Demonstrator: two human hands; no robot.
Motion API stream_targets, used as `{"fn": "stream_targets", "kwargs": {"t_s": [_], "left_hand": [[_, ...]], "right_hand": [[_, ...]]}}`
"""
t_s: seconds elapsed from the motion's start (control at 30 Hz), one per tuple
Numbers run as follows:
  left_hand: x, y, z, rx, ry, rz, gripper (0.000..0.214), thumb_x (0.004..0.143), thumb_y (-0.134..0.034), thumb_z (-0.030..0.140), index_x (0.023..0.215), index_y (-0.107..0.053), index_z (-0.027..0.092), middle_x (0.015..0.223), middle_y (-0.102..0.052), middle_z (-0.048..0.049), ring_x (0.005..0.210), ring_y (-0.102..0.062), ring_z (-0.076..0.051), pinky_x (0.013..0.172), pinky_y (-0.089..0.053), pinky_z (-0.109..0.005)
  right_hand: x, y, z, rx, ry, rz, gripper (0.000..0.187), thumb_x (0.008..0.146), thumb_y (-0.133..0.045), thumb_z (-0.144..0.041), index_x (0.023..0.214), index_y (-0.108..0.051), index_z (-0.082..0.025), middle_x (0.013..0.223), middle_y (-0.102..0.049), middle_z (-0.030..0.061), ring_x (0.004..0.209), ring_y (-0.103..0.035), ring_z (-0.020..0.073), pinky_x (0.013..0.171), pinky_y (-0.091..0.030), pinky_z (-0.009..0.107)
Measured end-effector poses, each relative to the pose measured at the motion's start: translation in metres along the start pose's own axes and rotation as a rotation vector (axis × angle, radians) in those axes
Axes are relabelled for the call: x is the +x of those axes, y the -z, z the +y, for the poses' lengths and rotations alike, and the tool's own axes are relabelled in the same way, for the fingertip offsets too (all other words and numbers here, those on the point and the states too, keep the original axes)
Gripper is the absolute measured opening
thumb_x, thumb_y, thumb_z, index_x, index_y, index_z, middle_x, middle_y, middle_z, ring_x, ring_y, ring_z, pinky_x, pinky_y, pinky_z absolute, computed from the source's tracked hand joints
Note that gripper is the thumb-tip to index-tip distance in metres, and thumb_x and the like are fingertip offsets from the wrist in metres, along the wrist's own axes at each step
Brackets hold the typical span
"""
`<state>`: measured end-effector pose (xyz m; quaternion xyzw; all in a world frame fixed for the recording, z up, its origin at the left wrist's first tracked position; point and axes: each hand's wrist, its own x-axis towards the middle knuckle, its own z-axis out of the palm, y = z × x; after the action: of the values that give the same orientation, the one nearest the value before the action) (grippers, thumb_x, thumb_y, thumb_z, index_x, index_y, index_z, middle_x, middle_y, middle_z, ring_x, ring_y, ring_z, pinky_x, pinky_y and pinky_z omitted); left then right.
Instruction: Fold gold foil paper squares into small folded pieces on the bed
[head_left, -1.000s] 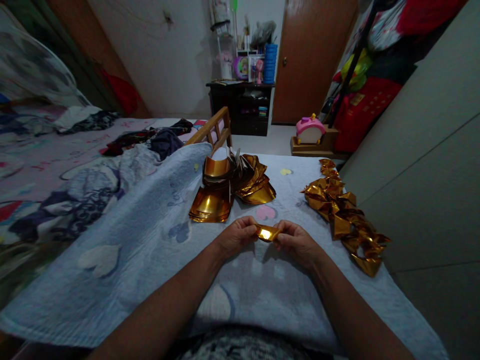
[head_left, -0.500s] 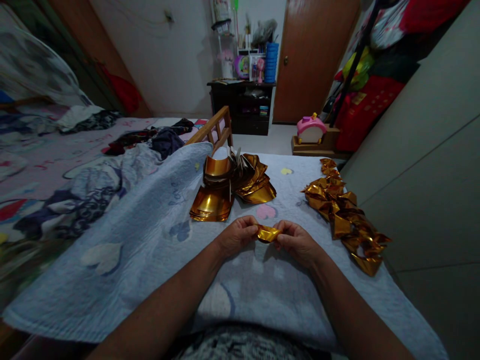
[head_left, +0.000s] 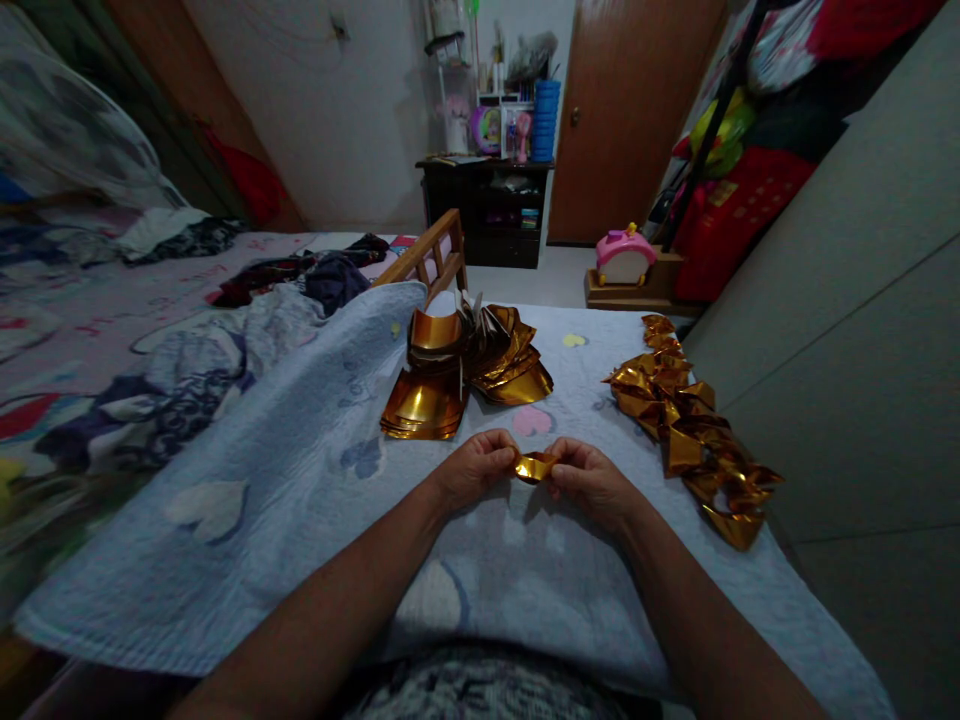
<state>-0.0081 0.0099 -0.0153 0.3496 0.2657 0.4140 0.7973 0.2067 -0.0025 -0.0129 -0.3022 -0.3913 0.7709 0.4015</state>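
Between my two hands a small folded piece of gold foil paper point(head_left: 533, 467) is held just above the blue blanket point(head_left: 480, 590). My left hand point(head_left: 481, 468) pinches its left end, and my right hand point(head_left: 589, 480) pinches the right end. The middle of the piece bulges into a hollow, boat-like shape. Beyond my left hand lie stacks of flat gold foil paper point(head_left: 424, 400), some bent and fanned out point(head_left: 517, 375). Off to the right, a pile of folded gold foil pieces point(head_left: 686, 430) runs along the blanket's edge.
A wooden rail point(head_left: 424, 255) rises behind the stacks. To the left is a bed with rumpled clothes point(head_left: 247, 330). A pale cabinet wall point(head_left: 847, 400) borders the right side. Farther back stand a dark cabinet point(head_left: 480, 215), a brown door point(head_left: 600, 120) and a pink toy point(head_left: 625, 258).
My right hand has come slightly closer to my left, and the foil piece looks shorter and more opened out in the middle. The paper stacks and the folded pile stay put.
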Motion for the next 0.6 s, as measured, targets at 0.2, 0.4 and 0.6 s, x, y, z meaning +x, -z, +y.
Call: {"fn": "stream_targets", "kwargs": {"t_s": [0.2,0.4,0.6], "left_hand": [[0.0022,-0.0015,-0.0003,-0.04,-0.044,0.0,0.034,0.068,-0.091,0.034,0.077,-0.064,0.015,0.075,-0.069,-0.0007,0.073,-0.064,-0.013,0.073,-0.047,-0.023],[0.002,-0.0034,-0.0001,-0.02,-0.049,0.035,0.037,0.066,-0.093,0.034,0.074,-0.062,0.015,0.074,-0.067,-0.0001,0.071,-0.062,-0.012,0.07,-0.046,-0.022],[0.0025,-0.0037,-0.0011,0.004,-0.062,0.055,0.039,0.066,-0.092,0.037,0.072,-0.06,0.015,0.072,-0.065,0.0006,0.069,-0.061,-0.012,0.069,-0.044,-0.022]], "right_hand": [[-0.0007,0.0009,-0.0023,-0.038,0.045,0.041,0.031,0.068,-0.09,-0.037,0.078,-0.066,-0.019,0.071,-0.064,-0.0012,0.061,-0.052,0.0108,0.057,-0.039,0.024],[0.0001,0.0005,-0.0022,-0.069,0.072,0.044,0.03,0.071,-0.088,-0.036,0.075,-0.065,-0.018,0.066,-0.061,-0.002,0.057,-0.049,0.0102,0.054,-0.036,0.024],[0.0013,0.0017,-0.0006,-0.045,0.055,0.058,0.031,0.069,-0.09,-0.035,0.075,-0.064,-0.019,0.064,-0.061,-0.0023,0.057,-0.049,0.0108,0.053,-0.035,0.024]]}}
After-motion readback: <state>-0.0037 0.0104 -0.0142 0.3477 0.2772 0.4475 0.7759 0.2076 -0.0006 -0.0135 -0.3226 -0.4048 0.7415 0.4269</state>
